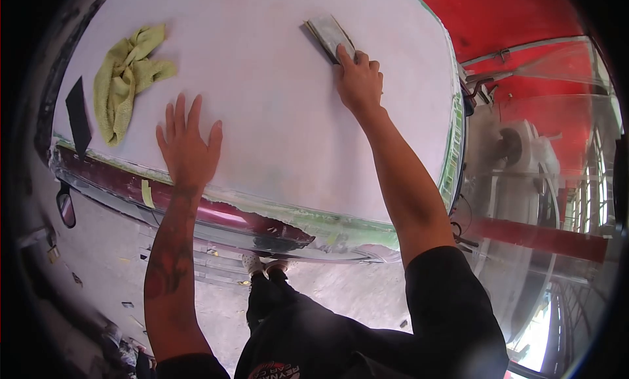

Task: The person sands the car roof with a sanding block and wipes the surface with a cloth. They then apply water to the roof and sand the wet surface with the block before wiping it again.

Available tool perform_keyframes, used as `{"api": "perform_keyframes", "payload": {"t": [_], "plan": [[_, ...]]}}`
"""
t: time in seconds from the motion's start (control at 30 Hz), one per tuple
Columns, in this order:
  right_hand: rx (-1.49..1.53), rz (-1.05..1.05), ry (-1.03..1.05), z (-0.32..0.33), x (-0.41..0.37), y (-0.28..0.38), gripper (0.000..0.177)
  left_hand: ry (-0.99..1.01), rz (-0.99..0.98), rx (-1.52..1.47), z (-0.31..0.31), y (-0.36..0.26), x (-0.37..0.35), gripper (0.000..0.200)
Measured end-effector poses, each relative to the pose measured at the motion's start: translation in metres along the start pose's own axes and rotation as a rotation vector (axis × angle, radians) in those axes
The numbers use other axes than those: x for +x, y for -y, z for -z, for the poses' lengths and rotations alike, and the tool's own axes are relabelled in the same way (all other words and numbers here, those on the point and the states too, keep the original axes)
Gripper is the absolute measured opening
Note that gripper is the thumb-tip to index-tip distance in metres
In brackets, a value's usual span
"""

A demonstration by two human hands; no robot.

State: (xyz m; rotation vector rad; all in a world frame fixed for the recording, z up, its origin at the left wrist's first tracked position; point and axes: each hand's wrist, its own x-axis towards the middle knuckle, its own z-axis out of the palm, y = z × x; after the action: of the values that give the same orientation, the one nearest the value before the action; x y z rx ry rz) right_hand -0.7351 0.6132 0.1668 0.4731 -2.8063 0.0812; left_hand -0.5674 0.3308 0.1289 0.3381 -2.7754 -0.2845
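Note:
A pale, primer-coated car roof (262, 130) spreads out under both hands. My right hand (359, 80) grips the near end of a sanding block (329, 35), which lies against the surface towards the far side. Flat on the roof's near left part rests my left hand (188, 143), fingers spread and holding nothing. To its upper left is a crumpled yellow-green towel (121, 84). A dark strip of what looks like sandpaper (78, 120) lies at the roof's left end.
Green masking tape (452, 149) borders the roof. Glossy maroon trim (242, 220) runs along the near side, with a piece of yellow tape (147, 193) on it. A wing mirror (65, 205) sticks out at left. Plastic-draped objects (517, 156) stand at right before a red surface (517, 18).

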Motion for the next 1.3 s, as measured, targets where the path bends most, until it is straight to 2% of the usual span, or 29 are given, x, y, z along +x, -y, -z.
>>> {"api": "perform_keyframes", "payload": {"t": [0.03, 0.13, 0.2, 0.23, 0.33, 0.43, 0.5, 0.6, 0.77, 0.9, 1.0, 1.1, 1.17, 1.23, 1.3], "plan": [[0.009, -0.013, -0.018, 0.002, -0.013, 0.006, 0.045, -0.007, 0.002, 0.014, 0.0, 0.0, 0.0, 0.06], [0.021, 0.073, 0.025, 0.021, -0.132, 0.027, 0.059, 0.007, 0.017, 0.014, 0.0, -0.001, 0.001, 0.06], [0.038, 0.118, 0.101, 0.036, -0.205, 0.039, 0.059, 0.018, 0.031, 0.002, 0.0, -0.001, 0.001, 0.06], [0.08, 0.139, 0.087, 0.041, -0.214, 0.038, 0.058, 0.035, 0.033, -0.005, 0.001, -0.001, 0.001, 0.059], [0.046, 0.211, 0.034, 0.033, -0.145, 0.022, 0.057, 0.043, 0.037, -0.002, 0.002, -0.003, 0.001, 0.06], [-0.025, 0.11, -0.093, -0.002, -0.017, 0.004, 0.049, 0.035, 0.028, -0.015, 0.003, -0.001, 0.001, 0.06], [-0.005, 0.008, -0.006, -0.007, 0.033, 0.003, 0.045, 0.029, 0.014, -0.005, 0.001, 0.0, 0.0, 0.06], [0.028, 0.063, -0.04, -0.001, -0.019, 0.007, 0.045, 0.018, 0.002, -0.006, 0.0, 0.0, 0.001, 0.06], [0.118, 0.198, 0.09, 0.041, -0.217, 0.014, 0.059, 0.034, 0.021, 0.023, -0.002, 0.0, 0.001, 0.06], [0.116, 0.24, 0.024, 0.032, -0.133, -0.018, 0.061, 0.035, 0.007, 0.043, -0.001, 0.001, 0.0, 0.06], [0.029, 0.119, -0.117, 0.0, -0.006, -0.047, 0.044, 0.015, -0.005, 0.036, -0.003, 0.002, 0.001, 0.06], [0.008, 0.029, -0.127, -0.011, 0.011, -0.047, 0.042, 0.01, -0.023, 0.035, -0.002, 0.004, -0.001, 0.059], [0.089, 0.083, -0.119, 0.005, -0.054, -0.036, 0.047, -0.004, -0.018, 0.018, -0.002, 0.003, 0.002, 0.059], [0.146, 0.057, 0.021, 0.029, -0.146, -0.023, 0.06, 0.018, -0.004, 0.029, -0.002, 0.002, 0.001, 0.058], [0.132, 0.094, 0.117, 0.044, -0.226, -0.02, 0.063, 0.018, 0.0, 0.052, -0.003, 0.004, 0.0, 0.059]]}}
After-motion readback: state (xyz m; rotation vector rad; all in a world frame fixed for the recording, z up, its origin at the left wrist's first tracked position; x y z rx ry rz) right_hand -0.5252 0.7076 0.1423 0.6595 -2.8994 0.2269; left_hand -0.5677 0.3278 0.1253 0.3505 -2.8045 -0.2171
